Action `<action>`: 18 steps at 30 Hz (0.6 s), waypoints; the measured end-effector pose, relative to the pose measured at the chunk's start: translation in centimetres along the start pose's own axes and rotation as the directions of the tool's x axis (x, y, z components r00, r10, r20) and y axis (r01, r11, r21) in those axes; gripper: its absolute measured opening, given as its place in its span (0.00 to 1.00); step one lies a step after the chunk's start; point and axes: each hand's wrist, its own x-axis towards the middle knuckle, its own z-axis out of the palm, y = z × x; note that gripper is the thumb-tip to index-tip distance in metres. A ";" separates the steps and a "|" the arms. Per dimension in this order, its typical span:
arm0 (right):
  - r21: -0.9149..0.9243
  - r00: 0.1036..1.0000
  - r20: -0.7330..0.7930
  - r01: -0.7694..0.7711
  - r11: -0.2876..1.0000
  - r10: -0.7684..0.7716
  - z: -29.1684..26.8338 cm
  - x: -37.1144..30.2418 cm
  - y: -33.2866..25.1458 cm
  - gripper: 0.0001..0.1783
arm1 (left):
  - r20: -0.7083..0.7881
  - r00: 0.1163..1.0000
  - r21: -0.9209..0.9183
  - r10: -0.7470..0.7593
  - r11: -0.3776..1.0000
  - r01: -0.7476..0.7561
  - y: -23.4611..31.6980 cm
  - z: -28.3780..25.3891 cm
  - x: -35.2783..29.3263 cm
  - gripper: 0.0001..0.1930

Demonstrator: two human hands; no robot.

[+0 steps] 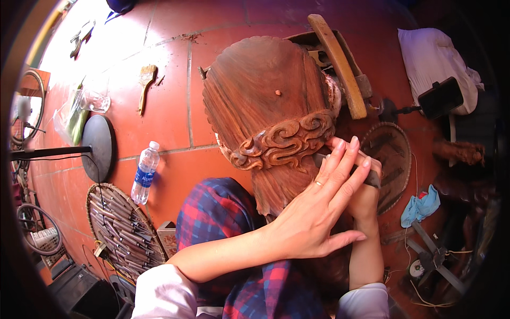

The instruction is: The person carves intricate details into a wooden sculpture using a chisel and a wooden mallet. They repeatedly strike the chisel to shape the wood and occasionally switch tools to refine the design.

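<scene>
Brown wood carving [260,85] | hands [316,212] overlapping beside scrollwork [289,135] | right partly hidden

A thin gold-coloured ring [318,183] circles one of the left hand's [313,212] fingers [346,189], white sleeves [164,291] end well behind them, and red-and-blue plaid cloth [212,207] shows to their left.

A woodcarving workshop — basket [145,216] of hand tools [123,229], carved wooden piece [260,87], brush [146,82] on tiled floor [170,101].
</scene>
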 end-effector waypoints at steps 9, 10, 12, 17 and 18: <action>-0.102 0.997 -0.022 0.071 0.992 -0.074 0.2 0.0 0.0 0.15 | 0.024 1.000 0.026 -0.008 1.000 0.007 0.1 -0.2 0.1 0.51; -0.112 0.999 -0.002 0.040 0.993 -0.040 0.3 -0.5 -0.1 0.16 | 0.013 1.000 -0.011 -0.001 1.000 0.001 0.4 0.0 -0.4 0.51; -0.177 0.997 0.057 0.059 0.982 -0.050 -0.1 -0.6 0.2 0.19 | 0.021 1.000 0.019 -0.012 1.000 0.012 0.6 -0.1 -0.6 0.49; -0.071 1.000 -0.025 0.011 0.997 -0.013 -0.5 -0.3 -0.2 0.14 | 0.054 0.998 0.071 0.011 0.997 -0.014 0.3 0.2 0.3 0.47; -0.078 0.997 -0.021 0.066 0.995 -0.068 -0.9 -0.3 -0.8 0.13 | 0.091 0.996 0.089 0.023 0.996 -0.031 0.8 0.1 -0.1 0.46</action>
